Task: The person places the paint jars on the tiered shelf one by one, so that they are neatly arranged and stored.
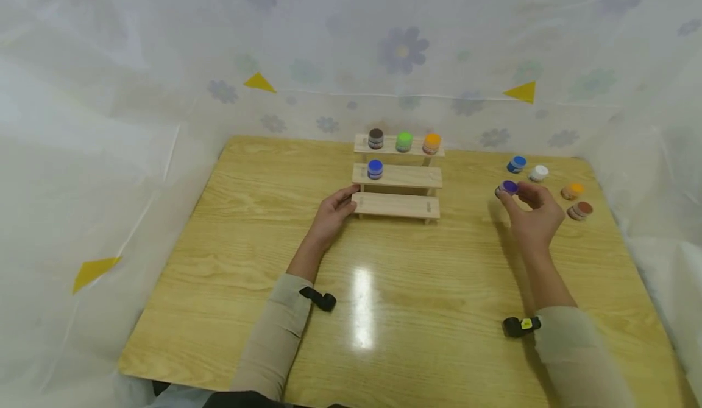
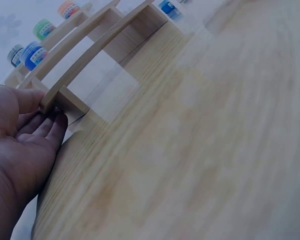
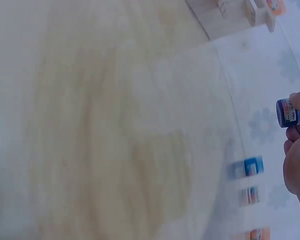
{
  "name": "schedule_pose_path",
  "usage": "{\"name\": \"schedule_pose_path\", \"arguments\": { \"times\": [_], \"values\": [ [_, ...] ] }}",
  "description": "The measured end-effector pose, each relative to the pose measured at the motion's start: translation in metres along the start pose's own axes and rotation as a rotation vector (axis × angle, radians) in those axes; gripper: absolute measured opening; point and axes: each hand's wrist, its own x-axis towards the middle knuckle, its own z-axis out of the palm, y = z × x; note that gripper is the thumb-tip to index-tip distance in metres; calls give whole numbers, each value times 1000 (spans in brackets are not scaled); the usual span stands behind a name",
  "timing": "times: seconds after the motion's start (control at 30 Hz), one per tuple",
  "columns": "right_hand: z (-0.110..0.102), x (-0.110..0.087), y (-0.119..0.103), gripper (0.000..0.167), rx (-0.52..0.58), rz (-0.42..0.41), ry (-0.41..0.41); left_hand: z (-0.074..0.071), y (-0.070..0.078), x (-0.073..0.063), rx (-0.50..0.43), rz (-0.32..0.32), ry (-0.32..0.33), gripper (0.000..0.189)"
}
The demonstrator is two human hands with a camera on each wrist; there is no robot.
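Observation:
A three-step wooden display rack [image 1: 396,206] stands near the table's back edge. My left hand [image 1: 331,218] grips the left end of its lowest step, the thumb [image 2: 30,100] above and the other fingers below. My right hand [image 1: 536,218] pinches a small paint jar with a purple lid [image 1: 509,187] between thumb and fingers, held above the table to the right of the rack. On the top step sit a dark brown jar [image 1: 375,139], a green jar [image 1: 404,142] and an orange jar [image 1: 431,144]. A blue jar [image 1: 375,169] sits at the left of the middle step.
Past my right hand, a blue jar [image 1: 517,164], a white jar [image 1: 539,173], a yellow-orange jar [image 1: 573,191] and a reddish-brown jar [image 1: 580,211] stand on the wooden table [image 1: 428,286]. A flowered white sheet [image 1: 351,49] hangs behind, with plain white sheeting at both sides.

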Motion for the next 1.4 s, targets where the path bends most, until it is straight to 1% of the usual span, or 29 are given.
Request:
{"name": "schedule_pose_path", "arguments": {
  "times": [0.1, 0.17, 0.33, 0.57, 0.7, 0.87, 1.0, 1.17, 1.33, 1.4],
  "values": [
    [13, -4, -17, 35, 21, -71, -23, 0, 0, -1, -11, -2, 8, 48],
    [21, -7, -25, 34, 41, -80, -42, 0, 0, -1, -14, -2, 8, 48],
    [41, -13, -31, 34, 100, -93, -111, 1, 2, -2, -12, -3, -2, 48],
    [72, -22, -50, 32, 143, -182, -221, 2, 2, -1, -34, -13, 10, 47],
    [90, -23, -60, 31, 183, -226, -263, 1, 2, -2, -27, -14, 5, 48],
    [109, -27, -70, 31, 175, -269, -314, 2, 3, -2, -11, -6, 4, 47],
    [121, -29, -72, 33, 164, -273, -363, 2, 4, -1, 13, 11, 0, 46],
    [132, -30, -73, 34, 147, -233, -406, 1, 2, 0, 56, 28, 16, 45],
    [138, -30, -74, 33, 137, -196, -420, 2, 2, 0, 48, 31, 21, 45],
    [140, -31, -73, 33, 144, -197, -436, 2, 2, -1, 46, 31, 25, 45]
  ]
}}
